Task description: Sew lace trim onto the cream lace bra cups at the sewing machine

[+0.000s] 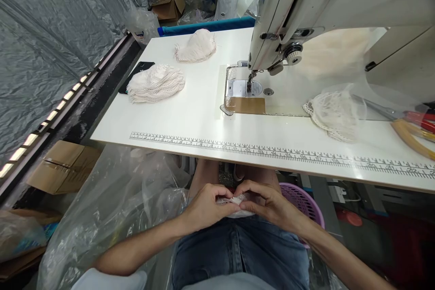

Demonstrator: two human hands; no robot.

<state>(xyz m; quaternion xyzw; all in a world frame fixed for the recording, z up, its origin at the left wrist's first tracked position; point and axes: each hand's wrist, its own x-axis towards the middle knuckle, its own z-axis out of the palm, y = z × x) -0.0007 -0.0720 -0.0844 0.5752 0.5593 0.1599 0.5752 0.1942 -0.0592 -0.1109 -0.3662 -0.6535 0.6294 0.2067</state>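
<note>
Over my lap, below the table's front edge, my left hand and my right hand pinch a small piece of white lace fabric between thumbs and fingers. Both sets of fingertips nearly meet on it, and they cover much of the piece. On the white table stands a sewing machine, its presser foot over the metal needle plate. A thick stack of white lace pieces lies at the left, partly over a dark flat object. Behind it rests another pale lace piece.
A printed ruler runs along the table's front edge. At the right lie a lace piece with sheer fabric and red-handled scissors beside a tan ring. A purple basket, clear plastic sheeting and a cardboard box are below.
</note>
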